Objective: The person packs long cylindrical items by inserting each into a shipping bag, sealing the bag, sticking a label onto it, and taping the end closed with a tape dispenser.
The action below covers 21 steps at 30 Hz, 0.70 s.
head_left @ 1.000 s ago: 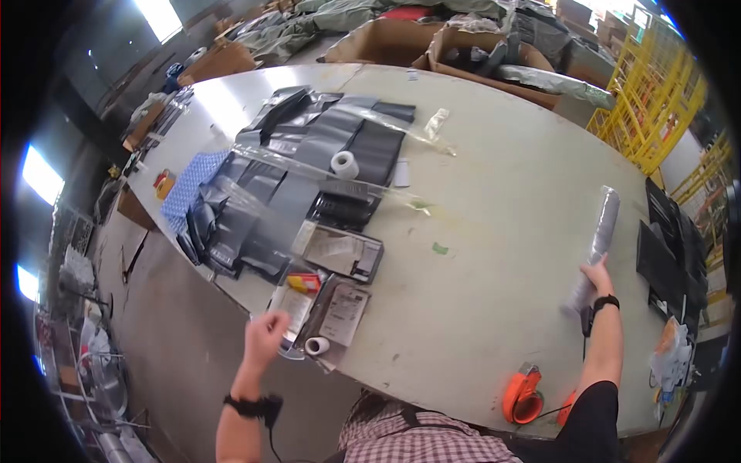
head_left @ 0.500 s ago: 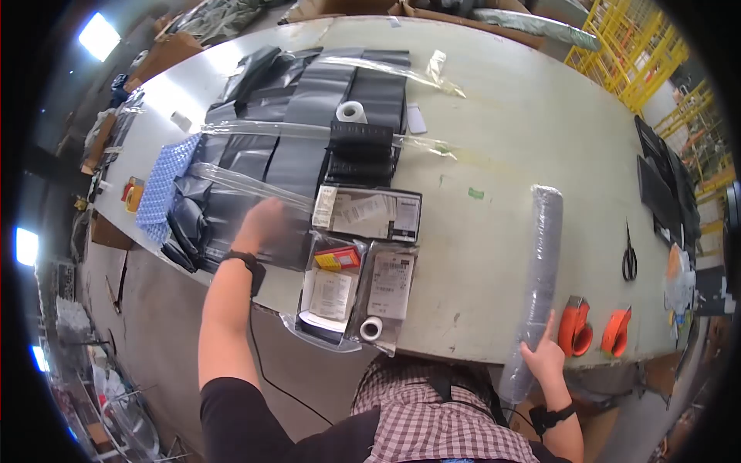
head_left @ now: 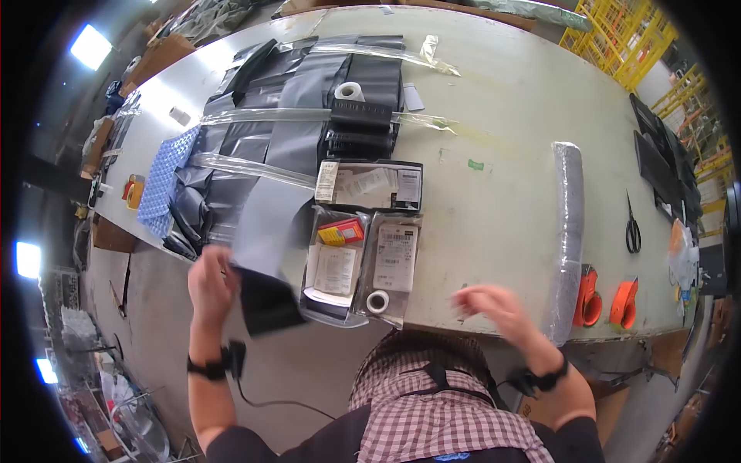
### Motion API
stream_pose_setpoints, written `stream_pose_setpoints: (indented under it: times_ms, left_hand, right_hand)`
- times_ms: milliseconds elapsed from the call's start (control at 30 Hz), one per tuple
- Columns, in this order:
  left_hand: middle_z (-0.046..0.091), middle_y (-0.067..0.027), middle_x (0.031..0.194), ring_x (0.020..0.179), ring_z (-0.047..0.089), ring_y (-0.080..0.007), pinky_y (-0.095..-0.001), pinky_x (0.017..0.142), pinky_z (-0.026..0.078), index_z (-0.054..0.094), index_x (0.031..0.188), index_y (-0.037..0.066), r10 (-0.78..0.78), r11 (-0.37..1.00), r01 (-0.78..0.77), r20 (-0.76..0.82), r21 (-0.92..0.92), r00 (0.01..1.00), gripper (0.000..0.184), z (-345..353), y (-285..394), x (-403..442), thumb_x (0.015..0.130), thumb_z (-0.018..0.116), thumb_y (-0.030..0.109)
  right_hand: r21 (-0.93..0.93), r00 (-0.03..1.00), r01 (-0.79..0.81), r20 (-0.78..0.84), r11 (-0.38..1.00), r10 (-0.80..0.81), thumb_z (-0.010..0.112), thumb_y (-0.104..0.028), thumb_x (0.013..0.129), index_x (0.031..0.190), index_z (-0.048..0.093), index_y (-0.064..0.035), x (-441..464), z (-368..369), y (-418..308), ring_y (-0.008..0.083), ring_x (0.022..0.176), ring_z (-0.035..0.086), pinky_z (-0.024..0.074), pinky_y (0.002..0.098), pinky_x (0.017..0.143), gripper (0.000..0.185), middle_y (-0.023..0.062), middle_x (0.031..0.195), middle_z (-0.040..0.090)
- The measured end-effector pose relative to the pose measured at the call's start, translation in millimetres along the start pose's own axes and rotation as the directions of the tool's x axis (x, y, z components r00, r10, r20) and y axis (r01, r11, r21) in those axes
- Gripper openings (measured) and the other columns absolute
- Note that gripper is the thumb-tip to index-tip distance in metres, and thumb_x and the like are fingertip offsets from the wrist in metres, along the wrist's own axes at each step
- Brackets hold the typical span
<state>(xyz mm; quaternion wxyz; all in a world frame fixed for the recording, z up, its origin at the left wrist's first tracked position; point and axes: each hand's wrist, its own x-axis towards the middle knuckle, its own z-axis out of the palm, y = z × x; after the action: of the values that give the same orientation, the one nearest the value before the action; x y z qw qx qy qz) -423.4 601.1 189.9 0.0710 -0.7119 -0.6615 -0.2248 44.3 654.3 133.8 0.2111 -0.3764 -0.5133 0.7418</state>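
My left hand [head_left: 212,279] is closed on the end of a black plastic bag [head_left: 270,297], which it lifts off the table's front edge beside the stacked bags [head_left: 297,85]. Above the table near its front edge, my right hand [head_left: 498,309] is blurred, holds nothing, and has its fingers spread. To its right lies a long plastic-wrapped grey roll [head_left: 567,231]. Between the hands are a tray with a red and yellow packet [head_left: 340,231], a clear sleeve with a label [head_left: 395,258] and a small white roll [head_left: 377,302].
Two orange tape dispensers [head_left: 624,302] and black scissors [head_left: 633,233] lie on the right of the table [head_left: 494,208]. Blue bubble wrap [head_left: 166,181] is at the left. A black box with papers [head_left: 370,185] sits in the middle. Yellow racks [head_left: 617,42] stand behind.
My left hand has moved back towards me, pulling the bag from the stack. My right hand has let go of the wrapped roll and moved left. The roll now lies farther right.
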Motion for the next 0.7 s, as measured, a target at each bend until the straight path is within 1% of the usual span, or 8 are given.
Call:
stream_pose_setpoints:
  times_ms: [100,200,367,400,433,533,633,700]
  left_hand:
    - [0.055,-0.0110,0.074,0.057,0.055,-0.0270,-0.0374,0.051,0.045,0.050,0.084,0.004,0.121,0.975,-0.107,0.063,-0.195,0.991,0.016,-56.9,90.2,-40.4,0.080,0.062,0.014]
    - [0.058,-0.0094,0.084,0.064,0.058,-0.0259,-0.0378,0.065,0.053,0.050,0.071,0.006,0.444,0.746,-0.250,0.182,-0.617,0.877,0.023,-101.3,161.3,-28.3,0.082,0.062,0.022]
    - [0.057,-0.0095,0.095,0.086,0.059,-0.0264,-0.0424,0.086,0.050,0.050,0.072,0.006,0.546,0.758,-0.325,0.278,-0.565,0.790,0.021,-92.8,205.0,-27.3,0.072,0.065,0.022]
    - [0.056,-0.0095,0.096,0.088,0.058,-0.0259,-0.0428,0.089,0.049,0.050,0.072,0.006,0.542,0.779,-0.338,0.298,-0.528,0.785,0.022,-82.5,208.5,-31.0,0.069,0.065,0.022]
    - [0.056,-0.0094,0.097,0.091,0.057,-0.0255,-0.0432,0.091,0.047,0.050,0.073,0.006,0.536,0.799,-0.350,0.316,-0.489,0.783,0.023,-70.1,211.4,-35.0,0.066,0.066,0.021]
    - [0.057,-0.0100,0.100,0.098,0.057,-0.0260,-0.0447,0.097,0.041,0.051,0.081,0.006,0.553,0.816,-0.392,0.373,-0.425,0.745,0.027,-11.7,227.9,-40.8,0.063,0.065,0.019]
    - [0.058,-0.0095,0.099,0.101,0.055,-0.0251,-0.0452,0.099,0.038,0.051,0.085,0.006,0.612,0.780,-0.490,0.314,-0.390,0.726,0.028,57.8,268.2,-36.3,0.064,0.064,0.020]
    - [0.058,-0.0086,0.099,0.099,0.055,-0.0250,-0.0450,0.098,0.038,0.052,0.087,0.005,0.596,0.783,-0.487,0.242,-0.387,0.766,0.027,123.4,292.1,-34.5,0.068,0.062,0.020]
  right_hand:
    - [0.508,0.721,-0.466,0.693,0.724,-0.022,0.024,-0.068,0.091,0.137,0.040,0.0016,82.3,77.1,2.5,0.0237,0.120,0.049,0.0379,0.0388,0.103,0.085,0.0152,0.135,0.047]
    - [0.579,0.680,-0.597,0.733,0.556,-0.033,0.030,-0.078,0.082,0.134,0.041,0.0052,152.7,126.2,-31.6,0.0242,0.119,0.051,0.0378,0.0446,0.102,0.099,0.0180,0.133,0.049]
    - [0.575,0.928,-0.369,0.263,0.730,0.262,0.058,-0.006,0.071,0.108,0.059,-0.0050,245.1,122.0,-49.6,0.0227,0.082,0.063,0.0534,0.0347,0.069,0.037,0.0122,0.098,0.063]
    - [0.497,0.989,0.145,-0.107,0.856,-0.106,0.055,-0.003,0.071,0.106,0.060,-0.0050,241.5,105.6,-56.4,0.0238,0.072,0.062,0.0532,0.0341,0.066,0.036,0.0107,0.090,0.063]
    - [0.541,0.941,0.314,-0.070,0.780,-0.331,0.053,-0.001,0.071,0.110,0.057,-0.0063,208.7,77.9,-88.1,0.0219,0.067,0.060,0.0527,0.0319,0.060,0.040,0.0096,0.090,0.061]
    - [0.471,0.894,0.417,-0.367,0.778,-0.257,0.052,0.001,0.075,0.114,0.057,-0.0111,163.7,-1.3,-98.3,0.0133,0.065,0.058,0.0497,0.0290,0.054,0.042,0.0033,0.081,0.060]
    - [0.293,0.864,0.480,-0.319,0.827,-0.388,0.049,0.006,0.076,0.139,0.043,-0.0171,125.7,-79.8,-90.6,0.0070,0.071,0.054,0.0466,0.0239,0.062,0.068,0.0044,0.094,0.059]
    - [-0.136,0.767,0.485,-0.407,0.864,-0.495,0.055,-0.006,0.080,0.143,0.036,-0.0106,118.0,-123.1,-75.0,0.0149,0.078,0.060,0.0498,0.0288,0.071,0.065,0.0126,0.098,0.062]
